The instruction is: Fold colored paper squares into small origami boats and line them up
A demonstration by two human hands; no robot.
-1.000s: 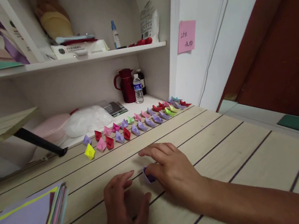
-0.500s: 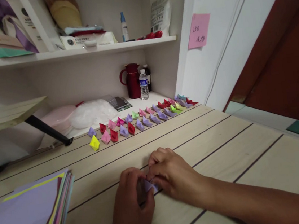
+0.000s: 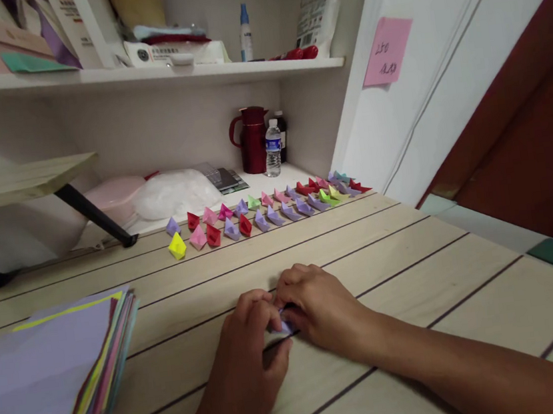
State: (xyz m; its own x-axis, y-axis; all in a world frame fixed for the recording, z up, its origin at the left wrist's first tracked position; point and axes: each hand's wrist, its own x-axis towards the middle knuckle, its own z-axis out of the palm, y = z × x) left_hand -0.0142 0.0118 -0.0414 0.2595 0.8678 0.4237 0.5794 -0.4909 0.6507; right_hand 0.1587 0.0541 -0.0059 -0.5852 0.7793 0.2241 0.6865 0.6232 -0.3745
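Note:
My left hand (image 3: 247, 345) and my right hand (image 3: 319, 306) meet over a small folded piece of purple paper (image 3: 282, 328) on the wooden table (image 3: 414, 264). Fingers of both hands pinch it, and most of the paper is hidden under them. Beyond the hands, two rows of small folded paper boats (image 3: 261, 210) in purple, red, pink, green and yellow line the table's far edge. A yellow boat (image 3: 177, 246) sits at the left end of the rows.
A stack of coloured paper sheets (image 3: 50, 376) lies at the front left. Behind the table a white shelf holds a red jug (image 3: 251, 141), a water bottle (image 3: 273, 149) and a white plastic bag (image 3: 174, 194). A pink sticky note (image 3: 387, 50) hangs on the wall.
My hands came together on the purple paper; a second ago the left hand lay flat beside it. The view has tilted down and shifted slightly right.

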